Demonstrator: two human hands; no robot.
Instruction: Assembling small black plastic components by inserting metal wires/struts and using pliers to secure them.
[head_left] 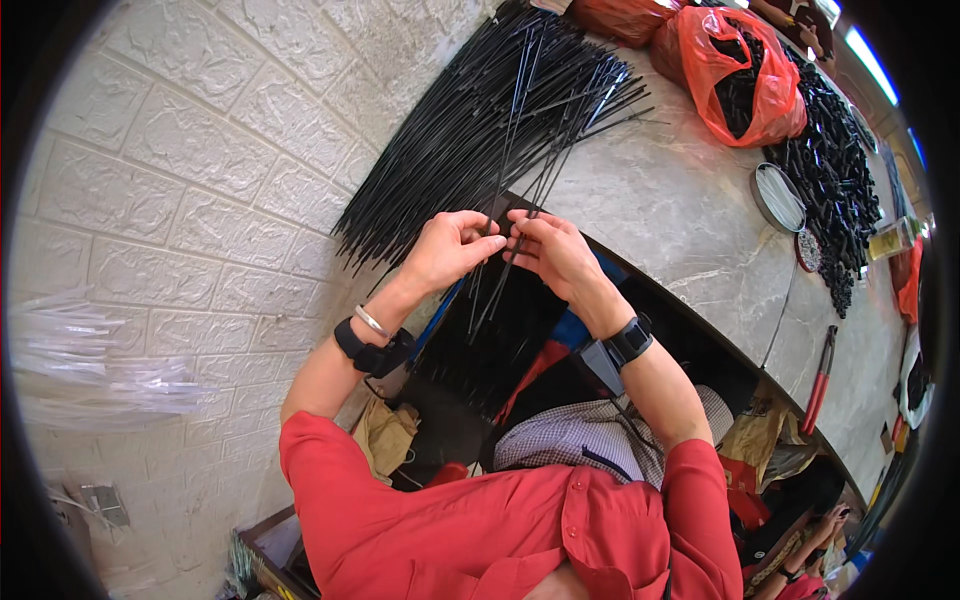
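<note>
Thin black rods (pixel 549 178) cross the table edge in front of me, their lower ends hanging over the dark space below. My right hand (pixel 563 258) pinches several of them between thumb and fingers. Close beside it, my left hand (pixel 440 250) is closed, thumb against fingertips, around a thin black rod. The two hands' fingertips almost meet. Just beyond them lies a big pile of the same rods (pixel 450 130), spread along the wall side of the table.
Right of the pile, a red plastic bag (pixel 790 112) holds black pieces, with a heap of short black parts (pixel 825 190) alongside. A round tin (pixel 768 215) and red-handled pliers (pixel 820 385) lie on the grey table (pixel 690 210). The brick-patterned wall (pixel 200 170) stands left; another person's hand (pixel 830 522) shows lower right.
</note>
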